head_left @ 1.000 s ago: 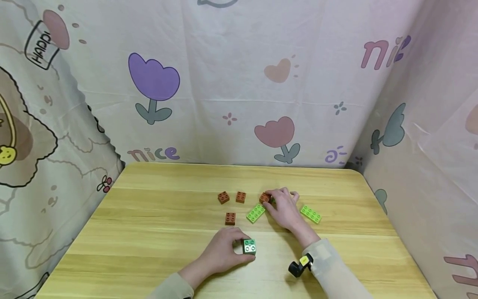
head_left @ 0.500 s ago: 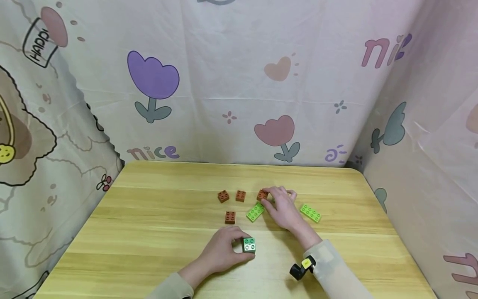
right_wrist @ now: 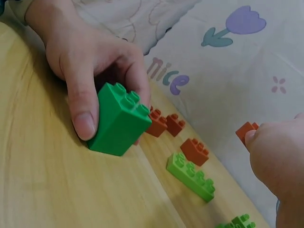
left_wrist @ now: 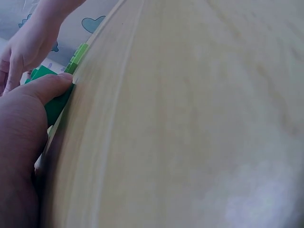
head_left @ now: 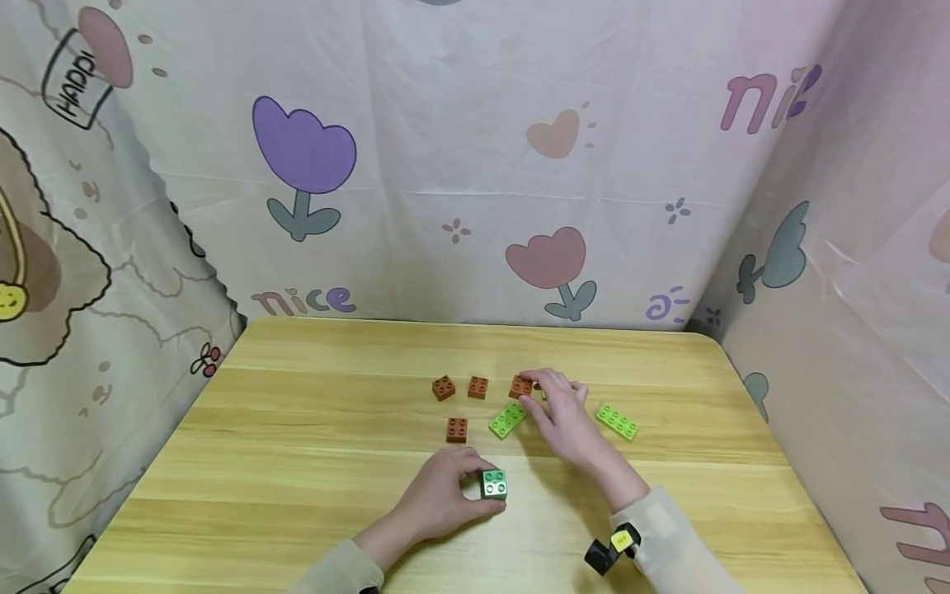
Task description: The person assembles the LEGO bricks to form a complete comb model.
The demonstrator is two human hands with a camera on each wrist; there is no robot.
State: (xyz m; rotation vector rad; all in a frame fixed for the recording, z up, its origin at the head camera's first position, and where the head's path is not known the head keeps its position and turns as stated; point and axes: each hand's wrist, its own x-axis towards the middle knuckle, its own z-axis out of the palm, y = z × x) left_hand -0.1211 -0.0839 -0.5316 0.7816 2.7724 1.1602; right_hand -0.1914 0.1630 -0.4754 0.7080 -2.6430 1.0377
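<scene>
My left hand holds a tall green toy brick near the table's front middle, thumb on one side and fingers on the other. In the right wrist view the studs of this green block point up. Farther back, my right hand pinches a small brown brick between thumb and finger. The right wrist view shows that brown piece against the cloth, beyond the table edge. Just left of my right hand lies a lime eight-stud brick. A green piece is mostly hidden behind the right hand.
Three brown bricks lie left of the right hand: one at the back left, one beside it, and one closer. Another lime brick lies to the right. Printed cloth hangs behind the wooden table.
My right hand and the brown brick have shifted slightly left, while the right wrist has swung a little toward the front right. The left hand stays put with the green brick.
</scene>
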